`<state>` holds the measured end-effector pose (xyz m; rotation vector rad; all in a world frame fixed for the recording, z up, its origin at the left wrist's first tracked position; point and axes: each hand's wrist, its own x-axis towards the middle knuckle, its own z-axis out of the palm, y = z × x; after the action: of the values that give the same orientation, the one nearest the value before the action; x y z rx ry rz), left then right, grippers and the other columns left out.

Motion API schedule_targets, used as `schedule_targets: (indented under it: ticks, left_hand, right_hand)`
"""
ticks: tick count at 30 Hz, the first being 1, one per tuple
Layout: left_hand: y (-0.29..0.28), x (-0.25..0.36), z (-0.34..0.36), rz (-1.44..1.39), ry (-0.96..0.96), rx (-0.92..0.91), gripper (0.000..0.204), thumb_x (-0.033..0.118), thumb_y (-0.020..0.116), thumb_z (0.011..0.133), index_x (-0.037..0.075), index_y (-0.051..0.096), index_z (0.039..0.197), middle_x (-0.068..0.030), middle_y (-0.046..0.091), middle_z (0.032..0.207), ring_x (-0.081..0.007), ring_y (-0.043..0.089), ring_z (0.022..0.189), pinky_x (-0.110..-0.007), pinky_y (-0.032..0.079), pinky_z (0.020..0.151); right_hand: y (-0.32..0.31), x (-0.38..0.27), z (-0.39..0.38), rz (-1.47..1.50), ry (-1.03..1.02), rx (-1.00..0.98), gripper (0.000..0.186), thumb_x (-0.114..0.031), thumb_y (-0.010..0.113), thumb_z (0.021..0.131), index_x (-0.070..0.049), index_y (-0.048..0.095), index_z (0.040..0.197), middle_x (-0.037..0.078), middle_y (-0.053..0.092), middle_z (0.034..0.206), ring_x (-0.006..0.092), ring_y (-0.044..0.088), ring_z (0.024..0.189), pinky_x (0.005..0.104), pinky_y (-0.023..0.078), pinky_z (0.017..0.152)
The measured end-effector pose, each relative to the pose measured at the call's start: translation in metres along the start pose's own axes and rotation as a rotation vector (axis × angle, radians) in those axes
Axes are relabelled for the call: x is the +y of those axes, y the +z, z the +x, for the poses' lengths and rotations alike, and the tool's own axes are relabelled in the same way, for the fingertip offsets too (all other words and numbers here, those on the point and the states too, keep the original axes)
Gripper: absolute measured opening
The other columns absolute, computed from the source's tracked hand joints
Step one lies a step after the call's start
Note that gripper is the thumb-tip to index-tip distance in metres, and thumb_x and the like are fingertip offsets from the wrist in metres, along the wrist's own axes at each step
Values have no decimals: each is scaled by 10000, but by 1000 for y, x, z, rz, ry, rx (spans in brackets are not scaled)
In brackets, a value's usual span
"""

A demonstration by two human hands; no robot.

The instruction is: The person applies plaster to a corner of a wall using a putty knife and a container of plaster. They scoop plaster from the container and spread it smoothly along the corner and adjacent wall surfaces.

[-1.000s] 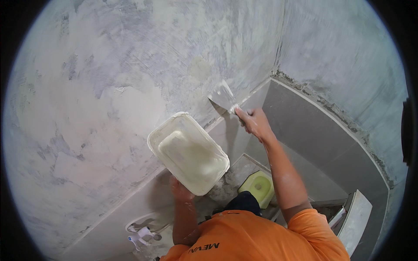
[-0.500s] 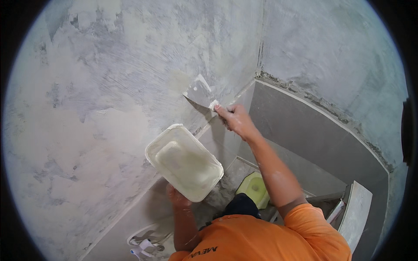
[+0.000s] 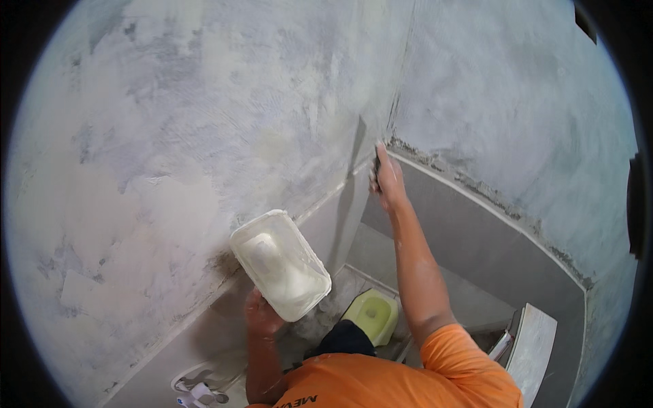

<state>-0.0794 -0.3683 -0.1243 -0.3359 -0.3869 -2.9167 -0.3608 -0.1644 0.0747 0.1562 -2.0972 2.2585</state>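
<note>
My left hand [image 3: 263,315] grips the lower side of a rectangular white plastic tub [image 3: 316,289] and holds it tilted by the left wall. White putty or filler [image 3: 272,262] coats the inside of the tub. My right hand [image 3: 389,180] is closed around the putty knife [image 3: 377,162], up at the inner corner where the two walls meet. The knife is now turned nearly edge-on, so its blade hardly shows. White smears mark my right fingers.
The left wall [image 3: 156,129] is patchily skimmed; rough mortar [image 3: 435,163] lines the top of the grey tiles [image 3: 462,217]. Below are a yellow-green squat toilet [image 3: 373,316], a leaning pale board [image 3: 534,347] at right and a white fitting [image 3: 201,394] at lower left.
My right hand has swung the putty knife off the left wall, right and upward to the corner. The blade has turned edge-on. The tub has stayed in my left hand, shifting slightly.
</note>
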Motion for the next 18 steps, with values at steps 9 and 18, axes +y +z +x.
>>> schedule_targets:
  ticks: [9,18]
  left_hand:
    - [-4,-3,-6,198,10,257,600,448,497,1025,48,418,1465,-112,535,1410,-324,531,1285,-529,435,1079]
    - [-16,-65,39,188,-124,360,784,621,507,965,83,351,1514,-135,459,1495,-344,486,1339,-543,371,1137]
  right_hand:
    - [-11,106,-67,-570,38,-309,531,-570,533,979,-76,508,786,-29,374,587,84,370,487,285,298,440]
    - [-80,18,-182,-396,272,-584,314,-327,577,1014,-39,655,913,-48,460,668,45,429,563,220,352,509]
